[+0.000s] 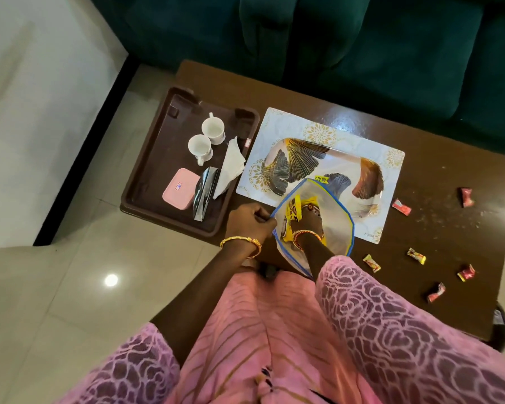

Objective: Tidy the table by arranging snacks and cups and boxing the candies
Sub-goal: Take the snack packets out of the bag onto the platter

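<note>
My left hand (pixel 250 221) pinches the blue-edged rim of a clear plastic bag (pixel 337 225) at the table's front edge. Inside the bag, my right hand (pixel 308 220) grips a yellow snack packet (pixel 292 212). Behind the bag, a leaf-patterned platter (pixel 312 161) rests on a white placemat (pixel 292 123). Several wrapped candies lie loose on the brown table (pixel 435 176), among them a red one (pixel 401 206), a yellow one (pixel 371 263) and another red one (pixel 467 196). Two white cups (pixel 213 130) (pixel 200 147) and a pink box (pixel 179 188) stand on the brown tray (pixel 146 182).
The tray, at the table's left end, also holds a silver packet (pixel 204 193) and a white napkin (pixel 231 167). Crumbs dot the table's right side (pixel 449 211). A green sofa (pixel 362 48) lies beyond the table. Tiled floor (pixel 85 272) spreads to the left.
</note>
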